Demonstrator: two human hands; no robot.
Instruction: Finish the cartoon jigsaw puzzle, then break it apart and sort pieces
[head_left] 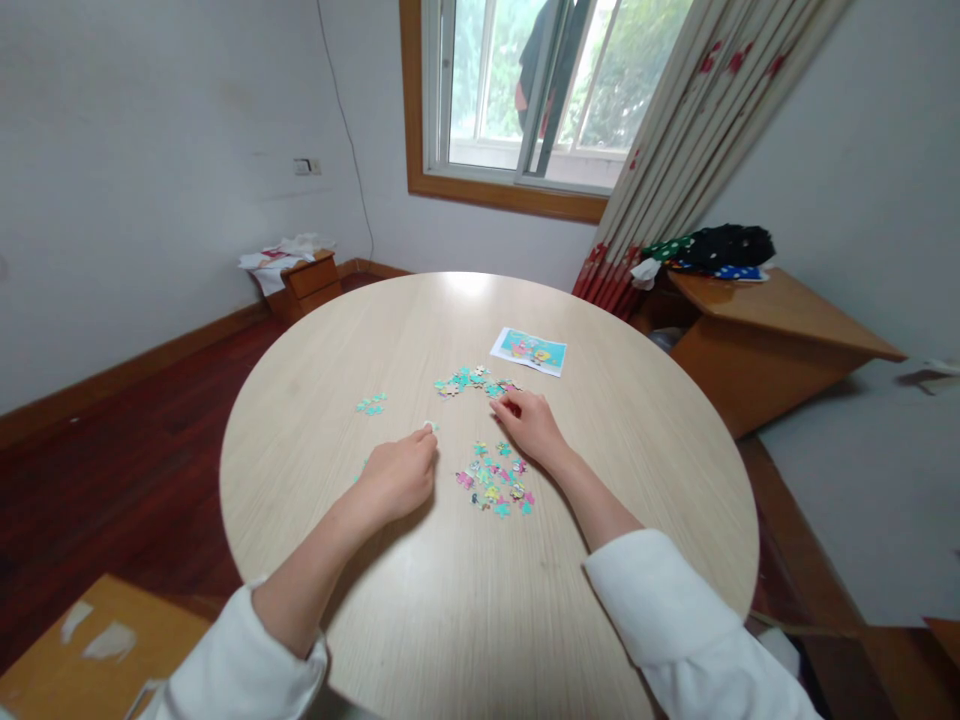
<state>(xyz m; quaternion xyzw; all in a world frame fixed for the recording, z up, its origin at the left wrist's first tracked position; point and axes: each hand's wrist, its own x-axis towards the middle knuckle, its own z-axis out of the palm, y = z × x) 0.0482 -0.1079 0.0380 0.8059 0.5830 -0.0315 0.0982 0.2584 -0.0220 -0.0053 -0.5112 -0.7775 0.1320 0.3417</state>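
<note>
My left hand [401, 472] is closed over the table, its fingertips pinching a small light puzzle piece [431, 427]. Beside the far pile of puzzle pieces [469, 380] is my right hand [529, 420], fingers curled with the thumb near the index finger. Whether anything lies between those fingers is too small to make out. A second pile of puzzle pieces [495, 485], teal, pink and yellow, is spread between my forearms. Farther left sits a little group of teal pieces [371, 404], and another bit of teal is partly hidden behind my left wrist.
A printed picture card [529, 351] with a teal background lies beyond the far pile. All this rests on a round wooden table [637, 440]. A small cabinet [311, 280] stands behind left, a tilted wooden desk [780, 340] with cloths at right, and a yellowish board [97, 650] at lower left.
</note>
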